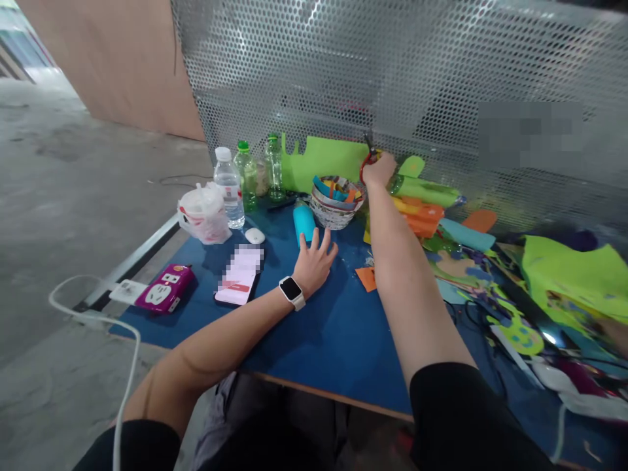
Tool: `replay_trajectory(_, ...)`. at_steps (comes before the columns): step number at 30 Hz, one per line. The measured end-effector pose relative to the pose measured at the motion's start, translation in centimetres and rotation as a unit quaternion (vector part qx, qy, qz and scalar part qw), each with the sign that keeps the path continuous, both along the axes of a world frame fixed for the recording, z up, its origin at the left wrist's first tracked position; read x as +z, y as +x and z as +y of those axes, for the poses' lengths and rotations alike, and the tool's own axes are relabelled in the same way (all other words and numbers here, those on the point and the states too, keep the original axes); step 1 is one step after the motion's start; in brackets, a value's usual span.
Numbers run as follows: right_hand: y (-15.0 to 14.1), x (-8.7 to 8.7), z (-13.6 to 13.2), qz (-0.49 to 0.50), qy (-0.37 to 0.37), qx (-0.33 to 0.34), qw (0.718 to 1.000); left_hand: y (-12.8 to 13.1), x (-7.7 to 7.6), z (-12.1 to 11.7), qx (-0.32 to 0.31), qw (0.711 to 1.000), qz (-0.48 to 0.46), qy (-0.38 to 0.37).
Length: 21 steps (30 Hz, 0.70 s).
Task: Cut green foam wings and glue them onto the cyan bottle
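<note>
My left hand, with a white-strapped watch on its wrist, lies over the blue table with its fingers spread. Its fingertips reach the lower end of a bright blue curved piece; whether they press on it I cannot tell. Stretched far forward, my right hand is closed on red-handled scissors, whose dark tips point up near the mesh. Left of that hand stands a patterned basket holding blue and orange strips. A green sheet leans upright behind the basket.
On the left are a phone, white mouse, purple power strip, bagged cup, water bottle and green-tinted bottles. Cut coloured sheets and cables crowd the right. A perforated metal panel closes the back.
</note>
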State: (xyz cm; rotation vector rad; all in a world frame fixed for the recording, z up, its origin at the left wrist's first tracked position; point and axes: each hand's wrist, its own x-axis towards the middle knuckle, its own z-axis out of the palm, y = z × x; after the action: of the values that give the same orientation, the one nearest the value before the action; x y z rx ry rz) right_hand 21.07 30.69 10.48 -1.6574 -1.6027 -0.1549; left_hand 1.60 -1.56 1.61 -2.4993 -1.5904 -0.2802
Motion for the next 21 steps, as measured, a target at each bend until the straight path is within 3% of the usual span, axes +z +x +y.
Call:
replay_trajectory(2,-1.0,-0.2,-0.1,0.065,0.009,-0.067,0.996,0.1,-0.1,0.0,-0.002,1.0,0.007,0.0)
replay_trajectory(4,-1.7,-0.3,-0.3,0.105,0.021,-0.091,0.99,0.1,-0.3,0.2,-0.009,1.0,0.007,0.001)
replay_trajectory(11,-1.7,-0.5,-0.9,0.122,0.003,-0.027,0.992,-0.1,-1.0,0.5,-0.027,1.0,0.001,0.011)
replay_trajectory(21,-1.8,0.0,-0.2,0.043,0.075,-0.012,0.996,-0.4,-1.1,0.6,-0.037,0.999,0.015,0.02)
